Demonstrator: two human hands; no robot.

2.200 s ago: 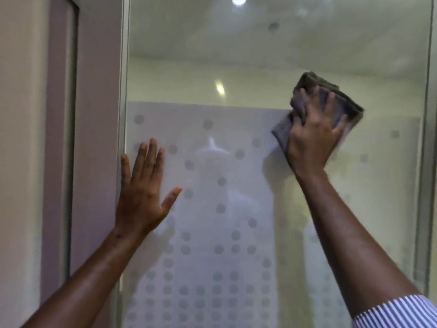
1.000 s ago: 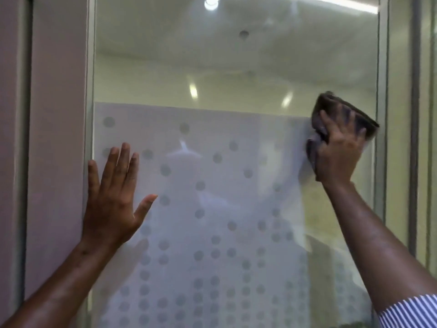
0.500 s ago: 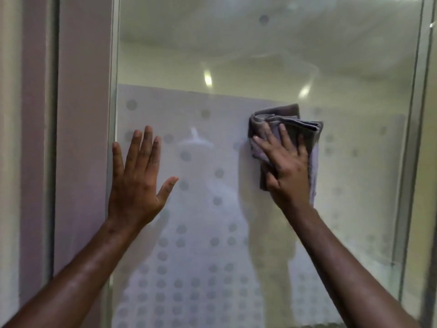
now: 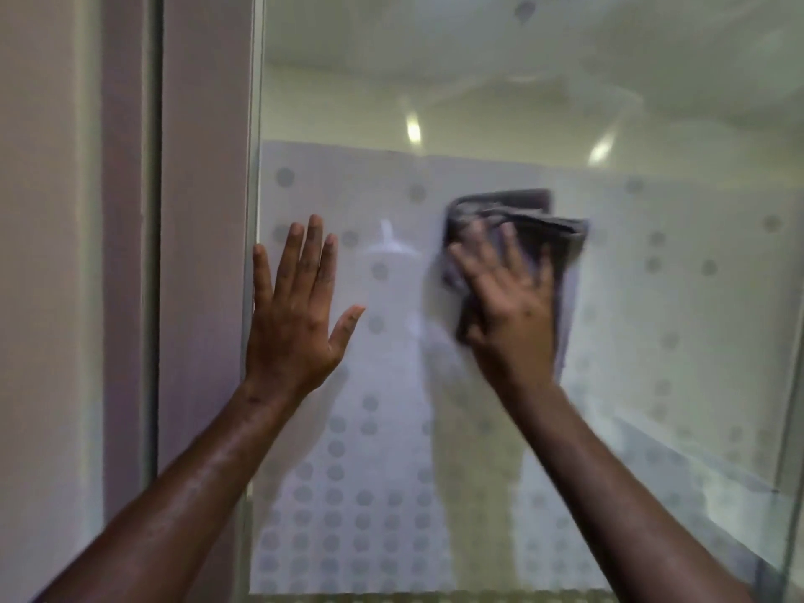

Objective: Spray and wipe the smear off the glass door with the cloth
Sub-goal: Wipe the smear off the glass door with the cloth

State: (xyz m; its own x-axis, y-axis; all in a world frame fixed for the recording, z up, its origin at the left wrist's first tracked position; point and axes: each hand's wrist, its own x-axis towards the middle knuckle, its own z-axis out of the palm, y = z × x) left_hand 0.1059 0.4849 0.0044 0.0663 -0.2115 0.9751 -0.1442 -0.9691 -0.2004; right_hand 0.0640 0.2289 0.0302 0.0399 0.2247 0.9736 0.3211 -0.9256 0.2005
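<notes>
The glass door [image 4: 652,341] fills most of the view, frosted with grey dots from mid height down and clear above. A folded grey cloth [image 4: 539,228] is pressed flat against the frosted band near the middle. My right hand [image 4: 509,302] lies spread over the cloth and holds it to the glass. My left hand [image 4: 296,315] rests flat on the glass at its left edge, fingers apart and pointing up, holding nothing. No smear stands out on the glass. No spray bottle is in view.
A metal door frame [image 4: 252,124] runs down the left edge of the glass, with a pale wall panel [image 4: 52,254] beyond it. Another frame edge [image 4: 789,493] stands at the far right. Ceiling lights reflect in the upper glass.
My right hand has swept the cloth from the right edge of the glass leftward and slightly down to the middle. My left hand has stayed flat on the glass.
</notes>
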